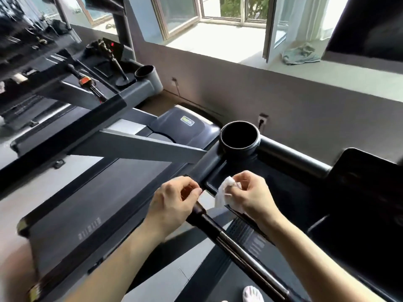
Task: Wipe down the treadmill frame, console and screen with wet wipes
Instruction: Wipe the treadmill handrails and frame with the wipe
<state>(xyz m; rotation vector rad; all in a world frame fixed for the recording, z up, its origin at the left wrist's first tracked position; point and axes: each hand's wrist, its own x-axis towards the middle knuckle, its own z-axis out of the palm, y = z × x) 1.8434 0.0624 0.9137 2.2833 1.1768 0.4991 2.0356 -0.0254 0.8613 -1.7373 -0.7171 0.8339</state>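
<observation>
Trouble could start with the wet wipe point(223, 196): the right hand point(250, 192) only pinches it by a bunched upper corner between thumb and fingertips, and the rest hangs loose over the near-left corner of the console point(283, 188), just above the top of the handlebar point(229, 240). Held so lightly, it could slip and drop to the belt, or drag unfolded and smear instead of cleaning. Moisture pressed into the dark screen point(368, 186) on the right could leave streaks. The left hand point(174, 199) is curled with its thumb against the forefinger, close beside the wipe; I cannot tell whether anything sits between them. The round black cup holder point(239, 138) looks empty, though its depth is dark. The shallow tray point(214, 182) below it shows nothing inside.
</observation>
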